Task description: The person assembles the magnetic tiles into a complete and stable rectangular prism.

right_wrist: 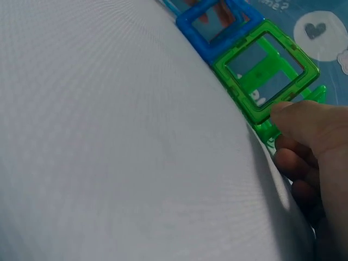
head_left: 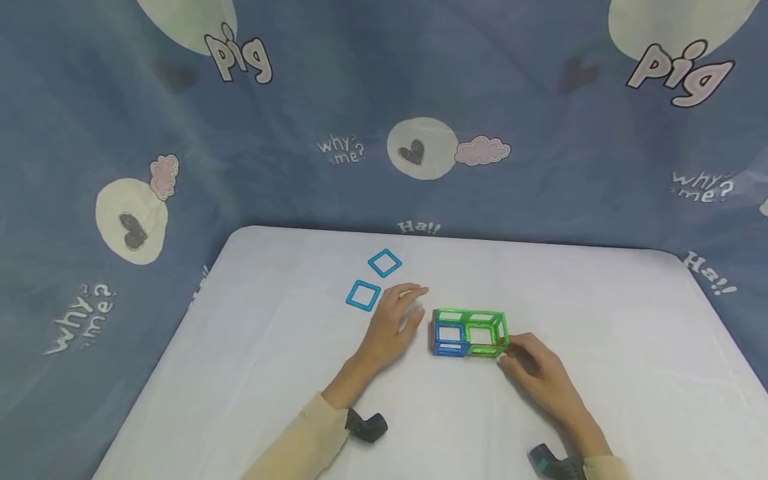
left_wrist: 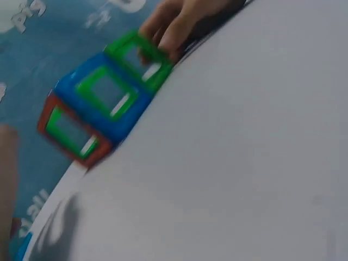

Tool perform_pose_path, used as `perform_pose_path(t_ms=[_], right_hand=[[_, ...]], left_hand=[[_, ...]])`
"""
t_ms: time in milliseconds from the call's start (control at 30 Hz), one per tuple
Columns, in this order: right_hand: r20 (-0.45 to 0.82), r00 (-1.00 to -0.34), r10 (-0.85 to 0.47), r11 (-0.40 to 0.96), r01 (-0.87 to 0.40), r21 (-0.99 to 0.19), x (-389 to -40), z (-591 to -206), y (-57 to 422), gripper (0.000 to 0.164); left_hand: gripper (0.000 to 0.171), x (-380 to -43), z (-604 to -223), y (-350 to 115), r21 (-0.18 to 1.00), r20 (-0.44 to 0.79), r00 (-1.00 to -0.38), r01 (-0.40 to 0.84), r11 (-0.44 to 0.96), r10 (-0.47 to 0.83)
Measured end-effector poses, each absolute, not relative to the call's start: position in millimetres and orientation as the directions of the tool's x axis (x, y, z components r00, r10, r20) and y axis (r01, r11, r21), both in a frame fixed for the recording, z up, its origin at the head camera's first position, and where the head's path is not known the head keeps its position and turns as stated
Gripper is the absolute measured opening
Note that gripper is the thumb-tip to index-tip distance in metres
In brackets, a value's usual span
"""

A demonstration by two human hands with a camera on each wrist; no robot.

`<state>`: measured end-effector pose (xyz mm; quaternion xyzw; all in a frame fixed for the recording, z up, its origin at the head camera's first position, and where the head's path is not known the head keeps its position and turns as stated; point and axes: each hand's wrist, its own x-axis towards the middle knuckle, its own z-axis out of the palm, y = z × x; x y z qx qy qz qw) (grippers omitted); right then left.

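A box-shaped frame of magnetic tiles [head_left: 467, 333], with green, blue and red edges, stands on the white table. My right hand [head_left: 537, 373] pinches its right green end between thumb and fingers. In the right wrist view the thumb presses on the corner of a green square tile [right_wrist: 234, 87], beside a blue one [right_wrist: 198, 43]. My left hand [head_left: 393, 327] is just left of the frame, fingers extended and apart from it, holding nothing. A red tile [left_wrist: 46, 117] forms the frame's end toward that hand in the left wrist view.
Two loose blue square tiles lie flat beyond the left hand: one nearer tile [head_left: 352, 292] beside its fingers, one farther tile [head_left: 393, 256] toward the back. A blue printed cloth [head_left: 300, 187] hangs behind the table [head_left: 576, 293].
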<state>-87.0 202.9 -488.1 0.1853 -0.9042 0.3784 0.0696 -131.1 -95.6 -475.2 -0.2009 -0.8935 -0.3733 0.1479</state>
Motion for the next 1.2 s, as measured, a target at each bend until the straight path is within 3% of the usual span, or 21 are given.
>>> perform_pose_path(t_ms=[300, 567, 767, 1200], right_hand=[[0.288, -0.915, -0.283, 0.633, -0.404, -0.661, -88.2, -488.3, 202.3, 0.035], [0.261, -0.923, -0.283, 0.630, -0.384, -0.675, -86.9, -486.2, 200.9, 0.035], [0.258, -0.929, -0.265, 0.648, -0.370, -0.666, -86.4, -485.0, 201.4, 0.033], [0.235, -0.934, -0.268, 0.644, -0.355, -0.678, -85.9, -484.3, 201.0, 0.032]], left_hand=[[0.053, -183.3, -477.5, -125.9, 0.421, 0.379, -0.919, 0.273, 0.865, 0.106], [0.055, -205.4, -479.8, -147.6, 0.425, 0.279, -0.960, 0.156, 0.891, 0.035], [0.048, -207.4, -480.3, -147.0, 0.391, 0.208, -0.976, 0.139, 0.910, 0.060], [0.031, -203.7, -480.8, -150.2, 0.446, 0.284, -0.958, 0.177, 0.878, 0.048]])
